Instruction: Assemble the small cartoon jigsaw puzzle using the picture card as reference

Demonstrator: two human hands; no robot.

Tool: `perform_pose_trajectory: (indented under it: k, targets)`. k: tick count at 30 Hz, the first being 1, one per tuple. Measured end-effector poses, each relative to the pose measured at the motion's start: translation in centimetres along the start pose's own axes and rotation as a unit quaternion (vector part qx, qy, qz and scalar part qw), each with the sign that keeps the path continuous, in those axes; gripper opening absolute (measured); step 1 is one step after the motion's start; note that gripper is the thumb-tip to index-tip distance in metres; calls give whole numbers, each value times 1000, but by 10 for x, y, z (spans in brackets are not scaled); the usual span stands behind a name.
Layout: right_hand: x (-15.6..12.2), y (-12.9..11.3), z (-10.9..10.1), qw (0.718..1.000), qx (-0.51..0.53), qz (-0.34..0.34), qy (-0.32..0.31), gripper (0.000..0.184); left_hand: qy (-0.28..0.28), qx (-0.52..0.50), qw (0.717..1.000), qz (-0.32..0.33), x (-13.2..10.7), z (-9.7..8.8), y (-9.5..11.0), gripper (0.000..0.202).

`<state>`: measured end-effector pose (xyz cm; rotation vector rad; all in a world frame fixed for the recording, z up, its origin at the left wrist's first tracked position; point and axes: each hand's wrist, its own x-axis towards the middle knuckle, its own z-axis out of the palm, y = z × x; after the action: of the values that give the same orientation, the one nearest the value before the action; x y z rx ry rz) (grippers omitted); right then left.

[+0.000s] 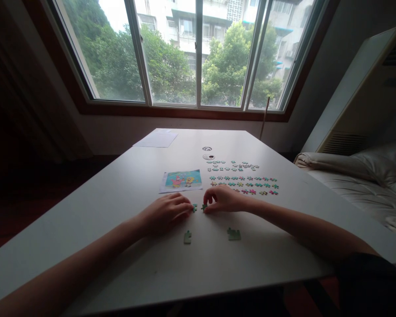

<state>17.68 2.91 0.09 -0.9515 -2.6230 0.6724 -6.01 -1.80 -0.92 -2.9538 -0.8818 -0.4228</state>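
Observation:
Near the middle of the white table, my left hand [170, 211] is closed at the fingertips on a small green jigsaw puzzle piece [195, 207]. Across a narrow gap, my right hand [222, 199] pinches another green puzzle piece [203, 208] between thumb and fingers. The two pieces are apart. Closer to me lie a single green corner piece [187, 237] on the left and a wider green piece [233, 234] on the right, which looks like joined pieces. Just beyond my hands lies a picture sheet [182, 180] with cartoon figures on a blue-green ground.
Several rows of loose puzzle pieces [244, 178] lie beyond my right hand. Two small round items [208, 156] sit behind them. A sheet of paper [156, 139] lies at the table's [119, 176] far left. On the right stand a pale sofa [356, 171] and a tall appliance [356, 97].

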Motion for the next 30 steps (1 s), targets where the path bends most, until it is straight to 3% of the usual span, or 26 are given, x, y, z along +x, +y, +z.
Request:
perform_pose_trajectory:
  k: [4,14,22,30]
  targets:
    - [5,-1,9,999,7,-16,33,18,0,-2,1000,0,-1,0,0,24]
    - [4,-3,12,999,27,6,36,21,0,1,1000,0,-1,-1,1,24]
    - [5,-2,14,999,14,-15,47,20,-19,4,1000,-20,2,-2,5,26]
    - [-6,4,-6,995,-44,-42,73,16,-13,6,999,-39,0,2,4,29]
